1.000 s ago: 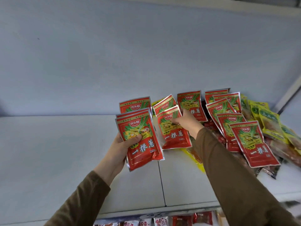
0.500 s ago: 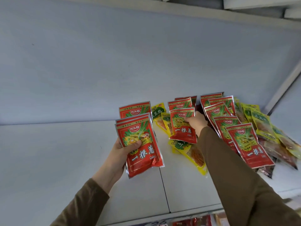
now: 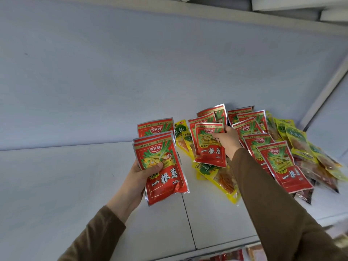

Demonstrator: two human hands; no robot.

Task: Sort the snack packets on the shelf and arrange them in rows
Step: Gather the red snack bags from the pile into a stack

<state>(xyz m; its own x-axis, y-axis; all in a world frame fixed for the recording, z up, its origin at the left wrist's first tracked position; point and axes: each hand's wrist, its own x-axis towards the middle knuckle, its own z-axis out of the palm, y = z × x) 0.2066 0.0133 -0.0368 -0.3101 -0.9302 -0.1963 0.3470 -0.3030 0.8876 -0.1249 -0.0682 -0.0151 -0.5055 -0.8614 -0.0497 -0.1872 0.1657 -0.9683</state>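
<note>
Snack packets (image 3: 282,159) heaped on shelf (image 3: 75,185) | left hand (image 3: 139,178) grips red stack (image 3: 162,166) | right hand (image 3: 228,141) pinches red packet (image 3: 210,146) | square edges before adding.

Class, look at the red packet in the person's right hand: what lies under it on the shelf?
Under the red packet pinched by the right hand, yellow packets lie on the white shelf. One shows orange strips through its clear window. How many lie there is hidden.
</note>
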